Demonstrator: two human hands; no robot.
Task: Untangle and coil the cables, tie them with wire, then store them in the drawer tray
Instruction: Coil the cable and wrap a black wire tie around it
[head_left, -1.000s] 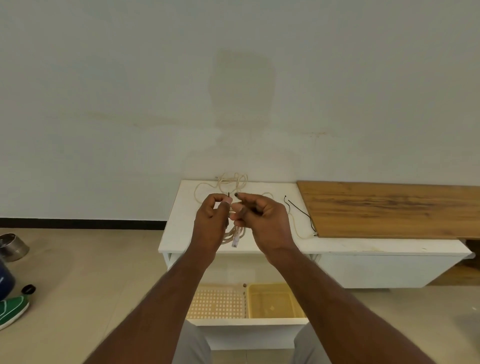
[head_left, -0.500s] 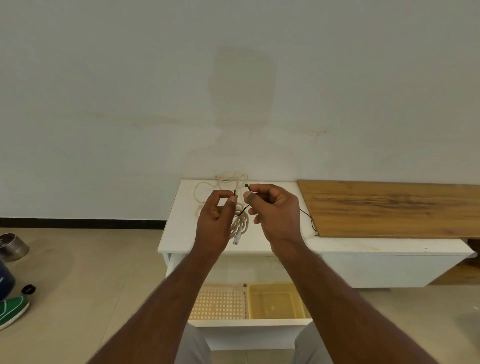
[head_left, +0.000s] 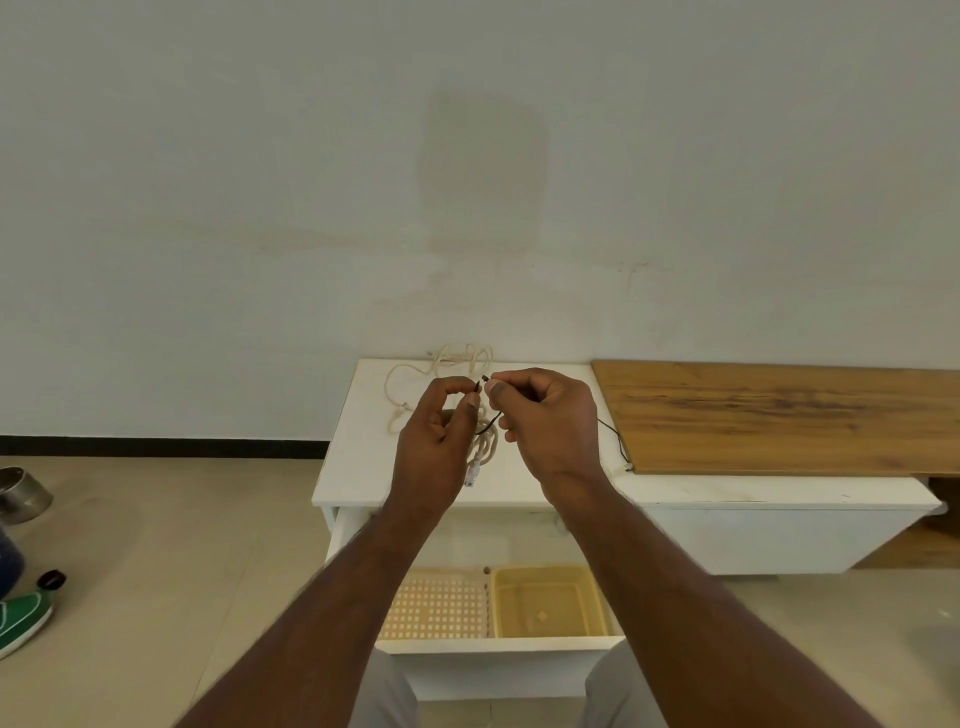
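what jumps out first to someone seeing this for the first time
Two hands raised in the middle of the view: the left hand and the right hand each pinch an end of a thin black wire, with a coiled beige cable hanging between them. Behind them a loose beige cable sprawls on the white cabinet top, and below, the open drawer shows a yellow tray beside a perforated one.

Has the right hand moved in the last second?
Yes. The right hand has risen and shifted right, toward the wooden board.
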